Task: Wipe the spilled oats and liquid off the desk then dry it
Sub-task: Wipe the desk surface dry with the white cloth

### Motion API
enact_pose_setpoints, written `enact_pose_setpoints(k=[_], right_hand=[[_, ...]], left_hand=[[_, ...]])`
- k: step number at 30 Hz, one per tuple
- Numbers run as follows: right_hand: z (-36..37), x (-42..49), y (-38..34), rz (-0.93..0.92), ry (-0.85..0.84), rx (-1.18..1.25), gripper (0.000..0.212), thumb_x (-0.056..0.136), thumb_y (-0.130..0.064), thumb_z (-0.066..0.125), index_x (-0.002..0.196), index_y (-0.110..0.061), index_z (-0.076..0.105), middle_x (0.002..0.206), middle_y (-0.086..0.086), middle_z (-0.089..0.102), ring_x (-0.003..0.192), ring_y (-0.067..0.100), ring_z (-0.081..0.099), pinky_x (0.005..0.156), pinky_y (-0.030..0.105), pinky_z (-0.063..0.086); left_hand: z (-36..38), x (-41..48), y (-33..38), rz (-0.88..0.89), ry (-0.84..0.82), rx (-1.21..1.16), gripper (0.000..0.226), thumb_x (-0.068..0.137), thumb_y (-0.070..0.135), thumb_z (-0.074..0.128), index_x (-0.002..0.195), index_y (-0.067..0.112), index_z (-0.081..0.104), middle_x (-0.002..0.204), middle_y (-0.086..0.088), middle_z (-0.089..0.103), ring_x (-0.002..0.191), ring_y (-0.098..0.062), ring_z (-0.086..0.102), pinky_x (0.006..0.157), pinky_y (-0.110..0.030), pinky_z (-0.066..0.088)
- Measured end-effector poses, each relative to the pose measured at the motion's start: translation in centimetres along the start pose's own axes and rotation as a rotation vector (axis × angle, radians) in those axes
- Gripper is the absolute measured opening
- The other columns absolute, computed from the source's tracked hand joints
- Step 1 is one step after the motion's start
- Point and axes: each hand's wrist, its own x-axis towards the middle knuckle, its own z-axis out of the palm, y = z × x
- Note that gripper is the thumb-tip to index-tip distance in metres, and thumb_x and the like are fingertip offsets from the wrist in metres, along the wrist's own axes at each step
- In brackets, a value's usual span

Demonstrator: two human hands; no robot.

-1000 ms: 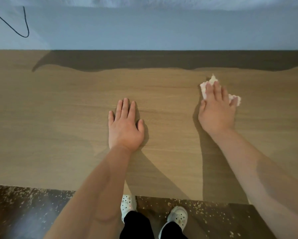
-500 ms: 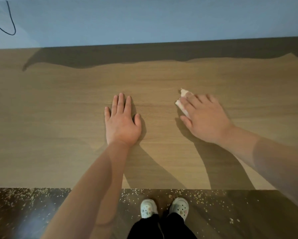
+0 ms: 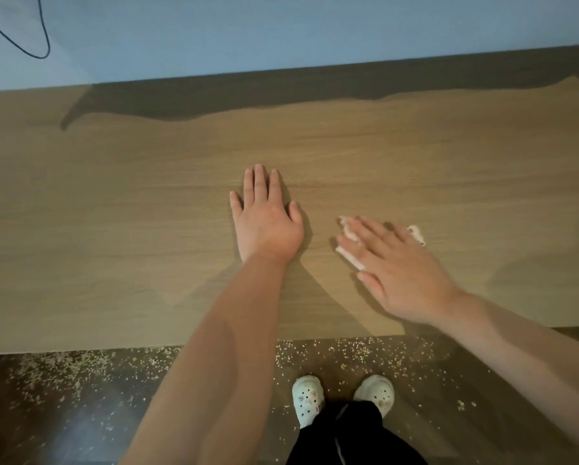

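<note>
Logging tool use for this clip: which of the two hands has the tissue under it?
The right hand: white tissue pokes out from under its fingers. The left hand lies flat on the bare desk with nothing beneath it.

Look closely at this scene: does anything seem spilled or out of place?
Yes. Oats lie scattered across the dark floor below the desk edge, around the shoes. The desk itself looks clean.

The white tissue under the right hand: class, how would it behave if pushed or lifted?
The tissue looks crumpled and thin, so probably floppy and light. Pinned flat beneath the right hand on the smooth desk, it likely slides easily. It may tear if damp.
</note>
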Motion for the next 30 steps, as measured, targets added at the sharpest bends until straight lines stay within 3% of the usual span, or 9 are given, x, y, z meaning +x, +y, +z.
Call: enact_pose_setpoints(k=[6, 10, 14, 17, 20, 23, 26, 28, 30], right_hand=[[-1.5, 3.1, 2.7, 0.874, 0.061, 0.218, 0.060, 0.101, -0.036, 0.019, 0.156, -0.015, 0.010, 0.164, 0.013, 0.002, 0.150, 0.032, 0.004, 0.117, 0.060, 0.014], [-0.9, 1.5, -6.0, 0.321, 0.005, 0.164, 0.057, 0.101, -0.038, 0.010, 0.155, -0.022, 0.001, 0.162, 0.007, -0.009, 0.150, 0.028, -0.006, 0.121, 0.055, 0.007], [-0.1, -2.7, -1.7, -0.125, -0.100, 0.103, 0.056, 0.101, -0.042, 0.012, 0.154, -0.031, 0.001, 0.162, -0.003, -0.009, 0.150, 0.019, -0.008, 0.119, 0.051, -0.003], [-0.1, -4.0, 5.6, 0.159, -0.051, 0.071, 0.054, 0.101, -0.041, 0.010, 0.154, -0.032, 0.000, 0.163, -0.001, -0.009, 0.149, 0.020, -0.007, 0.120, 0.055, 0.007], [-0.5, -4.3, 8.1, 0.527, 0.014, 0.145, 0.059, 0.100, -0.039, 0.014, 0.156, -0.023, 0.006, 0.164, 0.005, -0.003, 0.151, 0.024, -0.002, 0.120, 0.056, 0.012], [0.8, -6.5, 4.9, 0.156, 0.016, 0.045, 0.056, 0.102, -0.041, 0.013, 0.154, -0.024, 0.001, 0.163, 0.006, -0.003, 0.150, 0.027, 0.000, 0.119, 0.056, 0.014], [1.0, -9.8, 6.6, -0.284, -0.043, -0.034, 0.055, 0.103, -0.040, 0.021, 0.155, -0.022, 0.016, 0.162, 0.006, 0.011, 0.149, 0.025, 0.013, 0.117, 0.053, 0.016], [0.8, -10.0, 10.7, -0.280, -0.038, -0.054, 0.052, 0.104, -0.040, 0.018, 0.154, -0.024, 0.019, 0.162, 0.005, 0.012, 0.148, 0.024, 0.014, 0.117, 0.056, 0.018], [0.3, -9.1, 14.4, -0.059, -0.037, -0.011, 0.052, 0.104, -0.040, 0.009, 0.154, -0.025, 0.013, 0.163, 0.003, 0.003, 0.150, 0.023, 0.005, 0.117, 0.059, 0.019]], left_hand=[[0.0, 0.0, 0.1, -0.006, 0.010, 0.010, 0.064, 0.099, 0.039, 0.030, 0.157, 0.017, 0.013, 0.164, -0.005, 0.002, 0.151, -0.020, -0.004, 0.121, -0.047, 0.000], [0.1, 0.1, -0.1, 0.004, 0.010, -0.001, 0.062, 0.099, 0.039, 0.031, 0.156, 0.021, 0.016, 0.164, -0.006, 0.004, 0.151, -0.021, -0.003, 0.121, -0.048, 0.001], [0.0, -0.3, 0.0, 0.066, 0.098, -0.028, 0.055, 0.095, 0.033, 0.036, 0.148, 0.019, 0.041, 0.158, -0.010, 0.029, 0.148, -0.028, 0.018, 0.119, -0.050, 0.011], [0.5, -1.3, 0.3, 0.156, 0.250, 0.009, 0.053, 0.086, 0.028, 0.033, 0.122, 0.007, 0.066, 0.134, -0.016, 0.059, 0.128, -0.035, 0.050, 0.108, -0.052, 0.032], [0.3, -2.4, 3.2, 0.015, 0.224, -0.057, 0.049, 0.089, 0.024, 0.035, 0.124, 0.006, 0.065, 0.137, -0.015, 0.056, 0.131, -0.034, 0.046, 0.107, -0.046, 0.033], [0.9, -3.4, 8.0, -0.052, 0.150, -0.150, 0.047, 0.096, 0.021, 0.042, 0.142, 0.013, 0.048, 0.155, -0.010, 0.035, 0.146, -0.028, 0.023, 0.118, -0.044, 0.019], [2.0, -4.6, 12.1, -0.024, 0.095, -0.144, 0.055, 0.099, 0.025, 0.037, 0.153, 0.020, 0.028, 0.163, -0.006, 0.013, 0.151, -0.024, 0.003, 0.122, -0.046, 0.005], [2.9, -5.1, 13.6, -0.041, 0.049, -0.108, 0.057, 0.101, 0.029, 0.031, 0.155, 0.022, 0.018, 0.164, -0.005, 0.004, 0.151, -0.023, -0.004, 0.122, -0.046, 0.001], [3.6, -5.3, 14.1, -0.053, 0.036, -0.035, 0.058, 0.101, 0.034, 0.027, 0.156, 0.023, 0.013, 0.164, -0.005, 0.000, 0.151, -0.022, -0.006, 0.121, -0.048, 0.000]])
